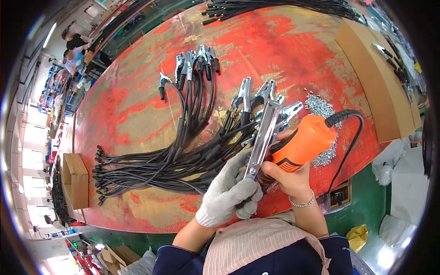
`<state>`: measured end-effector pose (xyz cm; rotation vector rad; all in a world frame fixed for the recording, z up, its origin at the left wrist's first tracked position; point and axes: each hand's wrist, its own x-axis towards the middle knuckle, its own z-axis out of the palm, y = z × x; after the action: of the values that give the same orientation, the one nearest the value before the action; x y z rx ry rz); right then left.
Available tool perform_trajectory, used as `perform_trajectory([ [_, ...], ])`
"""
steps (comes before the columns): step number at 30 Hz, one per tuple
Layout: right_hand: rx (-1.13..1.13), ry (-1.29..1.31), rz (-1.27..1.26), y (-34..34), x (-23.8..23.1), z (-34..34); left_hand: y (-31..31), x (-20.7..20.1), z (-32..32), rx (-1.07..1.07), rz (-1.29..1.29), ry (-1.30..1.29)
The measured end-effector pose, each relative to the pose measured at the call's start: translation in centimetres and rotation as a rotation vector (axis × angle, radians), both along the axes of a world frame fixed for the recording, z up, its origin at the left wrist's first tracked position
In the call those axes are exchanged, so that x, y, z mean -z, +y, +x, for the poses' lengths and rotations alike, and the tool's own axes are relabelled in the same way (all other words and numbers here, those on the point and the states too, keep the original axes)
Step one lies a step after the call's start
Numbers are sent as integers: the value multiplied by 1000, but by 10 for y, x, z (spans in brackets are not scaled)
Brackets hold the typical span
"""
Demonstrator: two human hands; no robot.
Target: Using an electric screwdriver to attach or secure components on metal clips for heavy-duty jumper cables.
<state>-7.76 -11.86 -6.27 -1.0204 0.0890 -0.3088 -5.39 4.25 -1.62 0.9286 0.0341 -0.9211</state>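
My left hand [224, 195], in a grey-white knit glove, is closed around the lower end of a long silver metal clamp [265, 133]. A small screw head shows near the clamp's lower end. In my bare right hand [293, 178] is an orange corded electric screwdriver [306, 140], its front end pointing down toward the gloved fingers. The screwdriver's tip is hidden, so I cannot tell whether it touches the screw. Just beyond both hands lie several silver clamps [246, 94] fitted on black cables [151, 176].
Loose screws [321, 106] are heaped right of the screwdriver, whose black cord [355, 137] loops off the table [256, 50]. Another clamp cluster [188, 66] lies farther left. Cardboard boxes [75, 178] stand left and right [366, 78]. Black cables [275, 7] lie at the far edge. Two people [75, 50] are in the background.
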Motion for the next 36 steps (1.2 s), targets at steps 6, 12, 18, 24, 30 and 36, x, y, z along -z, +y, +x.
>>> perform_trajectory([
  [6,113,-19,-209,-9,-14,-2,-11,-6,10,-23,87,-118],
  [12,506,-633,-40,-36,-48,-26,-23,1,17,-156,39,-127],
  [18,517,-1050,49,-37,-75,-29,-29,12,19,-171,32,-119],
  [24,534,-983,-3,-34,-72,-27,-27,9,19,-170,-17,-107],
  [30,468,-1001,-51,-28,-76,-26,-32,12,18,-198,122,-238],
  [36,427,-954,-90,-21,-75,-29,-33,11,15,-213,168,-314],
])
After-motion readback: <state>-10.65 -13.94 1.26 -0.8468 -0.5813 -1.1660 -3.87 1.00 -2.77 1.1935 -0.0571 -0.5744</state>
